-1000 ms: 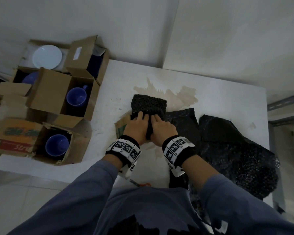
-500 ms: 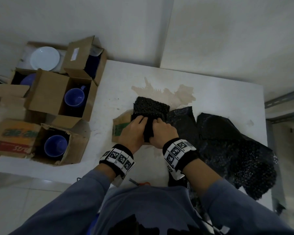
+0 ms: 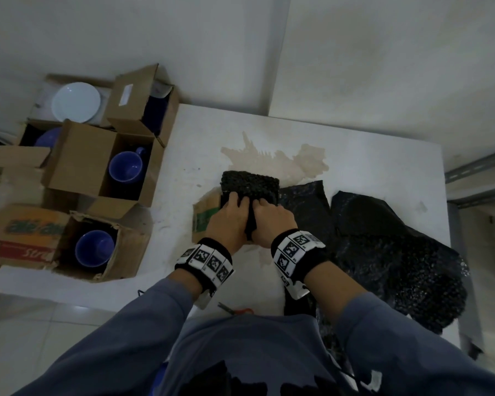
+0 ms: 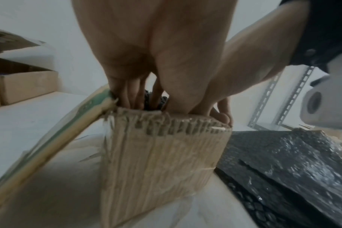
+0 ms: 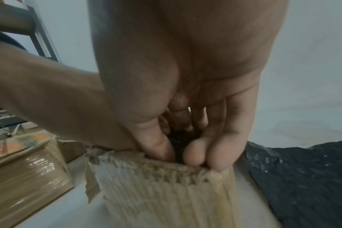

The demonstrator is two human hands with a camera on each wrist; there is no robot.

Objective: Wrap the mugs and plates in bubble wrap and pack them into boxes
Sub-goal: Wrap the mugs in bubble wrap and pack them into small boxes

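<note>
Pressing a black bubble-wrapped bundle (image 3: 249, 184) down into a small cardboard box (image 4: 158, 154) on the counter (image 3: 369, 164). Tucking with both hands: left hand (image 3: 229, 221) and right hand (image 3: 272, 224) side by side at the box mouth, fingers bent and dug in around the wrap, bundle partly above the rim. Judging progress as partial: left of this box, blue mugs (image 3: 125, 167) sitting bare in open cartons, a white plate (image 3: 75, 102) beyond them unwrapped. Right of this box, spare bubble wrap (image 3: 397, 252) lying heaped, waiting.
</note>
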